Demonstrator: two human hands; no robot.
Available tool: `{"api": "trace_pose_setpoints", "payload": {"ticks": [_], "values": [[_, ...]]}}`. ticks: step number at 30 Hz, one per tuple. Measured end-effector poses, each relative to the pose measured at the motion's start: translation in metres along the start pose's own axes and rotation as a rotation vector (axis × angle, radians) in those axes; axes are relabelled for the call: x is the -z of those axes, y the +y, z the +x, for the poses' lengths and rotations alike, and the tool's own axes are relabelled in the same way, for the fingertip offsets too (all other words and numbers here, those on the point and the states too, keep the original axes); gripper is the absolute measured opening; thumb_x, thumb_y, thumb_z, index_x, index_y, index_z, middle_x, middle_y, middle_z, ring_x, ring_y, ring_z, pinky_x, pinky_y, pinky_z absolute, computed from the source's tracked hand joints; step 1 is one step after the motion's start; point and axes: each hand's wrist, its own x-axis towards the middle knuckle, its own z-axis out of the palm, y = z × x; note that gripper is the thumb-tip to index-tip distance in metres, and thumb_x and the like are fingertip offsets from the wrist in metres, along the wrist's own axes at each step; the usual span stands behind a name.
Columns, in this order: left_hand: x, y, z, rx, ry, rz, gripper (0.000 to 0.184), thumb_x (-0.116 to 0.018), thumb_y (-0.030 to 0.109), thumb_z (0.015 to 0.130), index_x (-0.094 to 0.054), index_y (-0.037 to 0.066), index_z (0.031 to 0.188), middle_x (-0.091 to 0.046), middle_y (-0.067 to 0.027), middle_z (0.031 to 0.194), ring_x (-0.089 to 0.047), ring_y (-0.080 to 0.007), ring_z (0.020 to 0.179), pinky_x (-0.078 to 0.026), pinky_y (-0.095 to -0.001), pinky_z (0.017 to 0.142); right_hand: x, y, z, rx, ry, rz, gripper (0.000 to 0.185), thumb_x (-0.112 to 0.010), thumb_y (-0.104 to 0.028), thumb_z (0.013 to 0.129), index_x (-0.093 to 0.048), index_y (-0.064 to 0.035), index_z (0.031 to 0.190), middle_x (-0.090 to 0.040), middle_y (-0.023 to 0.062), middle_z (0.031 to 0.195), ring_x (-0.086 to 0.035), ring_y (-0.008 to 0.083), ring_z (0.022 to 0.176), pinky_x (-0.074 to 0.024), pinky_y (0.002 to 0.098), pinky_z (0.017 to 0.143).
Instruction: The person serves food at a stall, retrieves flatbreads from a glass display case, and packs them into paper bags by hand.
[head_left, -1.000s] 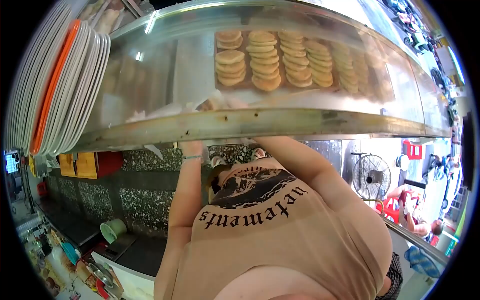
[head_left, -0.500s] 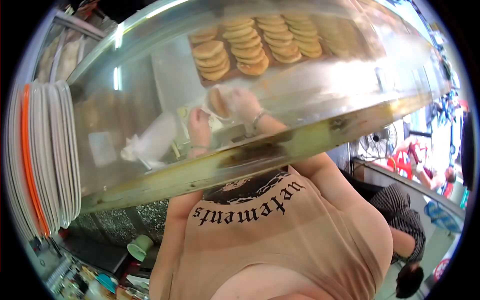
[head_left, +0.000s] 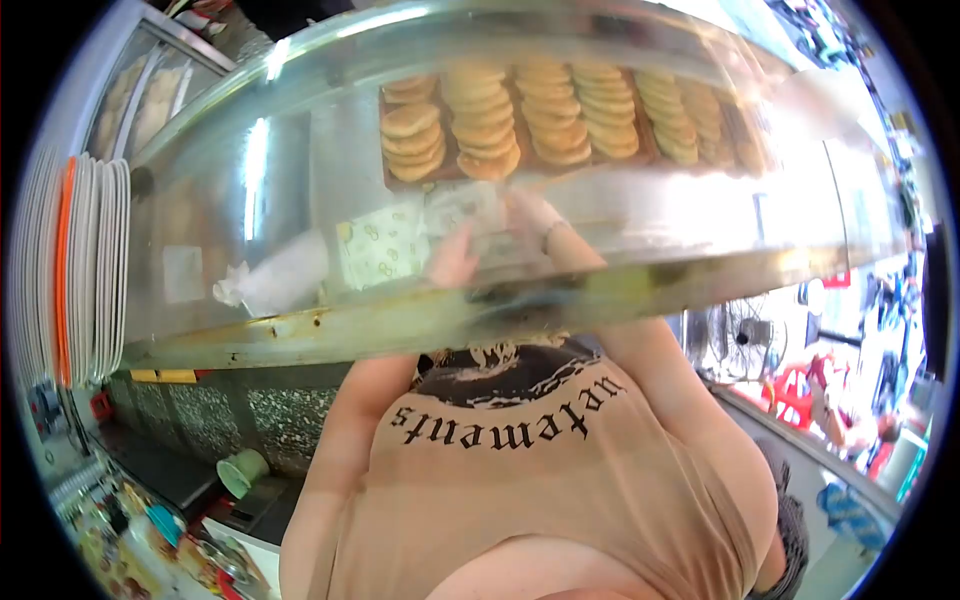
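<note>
Behind the clear curved cover, my left hand (head_left: 455, 258) is smeared by motion, and its fingers are hard to make out. It is close to the lower edge of a pale, printed paper bag (head_left: 462, 205). My right hand (head_left: 537, 218), with a bracelet at the wrist, appears closed on the bag's right side. Whether a bun is inside does not show. Left of my hands lie printed green-and-white paper bags (head_left: 382, 247). Just beyond, stacked round flat buns (head_left: 487, 125) stand in rows on a brown tray (head_left: 395, 182).
The cover's grimy lower edge (head_left: 330, 335) crosses above my forearms. A knotted white plastic bag (head_left: 275, 275) lies to the left. Stacked white plates (head_left: 100, 270), one orange, stand at far left. A fan (head_left: 745, 335) and a partly hidden person (head_left: 785, 500) are at right.
The view has shifted, showing more bun rows. A split bun seen between my hands is no longer visible there. Both hands now appear farther right, and the printed bags at left are more exposed.
</note>
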Motion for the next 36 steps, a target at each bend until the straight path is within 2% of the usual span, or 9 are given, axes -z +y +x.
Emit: {"api": "trace_pose_setpoints", "payload": {"ticks": [3, 4, 8, 12, 14, 23, 31, 33, 36], "values": [[-0.001, -0.004, -0.045, -0.001, 0.083, 0.019, 0.047, -0.056, 0.013, 0.085, -0.045, 0.002, 0.129, -0.056, -0.0246, 0.116, -0.055, -0.0397, 0.106, -0.046, -0.0445, 0.091, 0.015, -0.017, 0.017, 0.044, -0.096, -0.133, 0.019, -0.045, -0.020, 0.093, -0.060, -0.0086, 0.090, -0.053, 0.0024, 0.074, -0.054, 0.0206, 0.069, -0.0465, 0.0368, 0.064], [0.004, 0.000, -0.062, 0.146, -0.034, 0.002, 0.054, -0.057, 0.015, 0.085, -0.040, 0.004, 0.135, -0.056, -0.0245, 0.118, -0.056, -0.0384, 0.108, -0.046, -0.0441, 0.091, 0.041, -0.014, 0.054, 0.250, 0.028, -0.633, 0.020, -0.047, -0.022, 0.092, -0.060, -0.0076, 0.091, -0.054, 0.0026, 0.073, -0.054, 0.0208, 0.068, -0.0463, 0.0367, 0.064], [0.001, -0.033, -0.129, 0.511, -0.014, -0.008, 0.061, -0.058, 0.017, 0.083, -0.035, 0.003, 0.138, -0.057, -0.0247, 0.118, -0.057, -0.0382, 0.106, -0.046, -0.0453, 0.088, 0.008, -0.048, 0.070, 0.651, 0.019, -0.955, 0.037, -0.053, -0.031, 0.090, -0.061, 0.0000, 0.109, -0.063, 0.0116, 0.105, -0.056, 0.0202, 0.094, -0.0448, 0.0349, 0.081], [-0.007, -0.044, -0.170, 0.481, 0.355, -0.049, 0.053, -0.057, 0.014, 0.081, -0.041, -0.002, 0.130, -0.059, -0.0248, 0.109, -0.058, -0.0410, 0.100, -0.048, -0.0475, 0.083, 0.000, -0.058, 0.113, 0.518, -0.466, -0.894, 0.038, -0.056, -0.026, 0.091, -0.058, 0.0017, 0.118, -0.062, 0.0098, 0.108, -0.057, 0.0196, 0.096, -0.0468, 0.0345, 0.083], [0.008, -0.034, -0.161, 0.557, 0.343, -0.098, 0.053, -0.054, 0.017, 0.083, -0.042, 0.003, 0.133, -0.058, -0.0249, 0.113, -0.057, -0.0405, 0.105, -0.047, -0.0457, 0.088, -0.051, -0.045, 0.035, 0.526, -0.269, -0.741, 0.031, -0.058, -0.034, 0.093, -0.062, -0.0042, 0.101, -0.062, 0.0008, 0.088, -0.056, 0.0094, 0.073, -0.0477, 0.0260, 0.065], [0.059, -0.117, -0.219, 0.522, 0.378, -0.291, 0.050, -0.053, 0.020, 0.082, -0.050, 0.003, 0.128, -0.060, -0.0248, 0.117, -0.058, -0.0388, 0.107, -0.047, -0.0436, 0.091, -0.190, 0.056, -0.042, 0.559, -0.395, -1.219, 0.025, -0.054, -0.021, 0.093, -0.064, 0.0006, 0.102, -0.064, 0.0046, 0.087, -0.060, 0.0143, 0.076, -0.0503, 0.0256, 0.070], [0.173, -0.256, -0.387, 0.501, 0.325, -0.449, 0.040, -0.053, 0.023, 0.086, -0.057, 0.004, 0.121, -0.062, -0.0199, 0.116, -0.060, -0.0361, 0.106, -0.048, -0.0397, 0.090, -0.254, 0.187, 0.013, 0.148, -0.661, -2.459, 0.033, -0.054, -0.036, 0.089, -0.069, -0.0118, 0.104, -0.068, 0.0171, 0.102, -0.063, 0.0325, 0.099, -0.0494, 0.0403, 0.086], [0.202, -0.288, -0.442, 0.629, 0.549, -0.484, 0.034, -0.052, 0.023, 0.088, -0.059, 0.006, 0.117, -0.064, -0.0189, 0.110, -0.060, -0.0366, 0.102, -0.048, -0.0413, 0.088, -0.145, 0.203, 0.165, -0.025, -0.654, -2.705, 0.036, -0.051, -0.038, 0.088, -0.069, -0.0102, 0.102, -0.068, 0.0176, 0.101, -0.063, 0.0331, 0.100, -0.0487, 0.0407, 0.088], [0.237, -0.321, -0.494, 0.683, 0.705, -0.565, 0.032, -0.052, 0.025, 0.090, -0.060, 0.007, 0.116, -0.065, -0.0186, 0.108, -0.060, -0.0366, 0.102, -0.048, -0.0422, 0.088, -0.396, 0.308, 0.001, -0.037, -0.705, -2.757, 0.033, -0.048, -0.033, 0.088, -0.065, -0.0052, 0.096, -0.065, 0.0202, 0.099, -0.061, 0.0358, 0.099, -0.0488, 0.0426, 0.086]]}}
